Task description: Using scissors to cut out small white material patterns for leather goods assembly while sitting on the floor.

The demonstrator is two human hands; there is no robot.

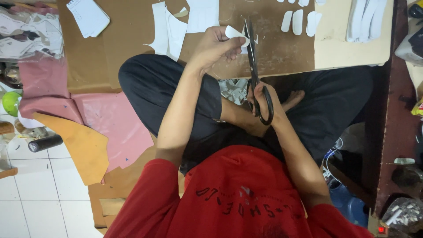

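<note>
Scissors (254, 66), long and black-handled, run from the right hand (264, 103) up over the near edge of the brown cardboard surface (273, 53), the blades reaching a small white cut piece (233, 34). That right hand is closed through the handle loops, low over the crossed legs. The left hand (216, 46) is clamped on the white piece, fingers curled round it just left of the blades, touching them or nearly so.

Beyond the hands the surface has bare brown room in its middle. A row of small white oval cut-outs (299, 21) lies at its far edge to the right, with a stack of longer white strips (365, 20) on the paler board (348, 48) beside them. Larger white sheets (176, 26) lie to the left of the left hand, and a white pad (88, 15) sits further left.

Pink sheets (110, 119) and a tan offcut (83, 145) overlap on the floor by the left knee, above white tiles (35, 198). A dark red ledge (396, 132) bounds the right side.
</note>
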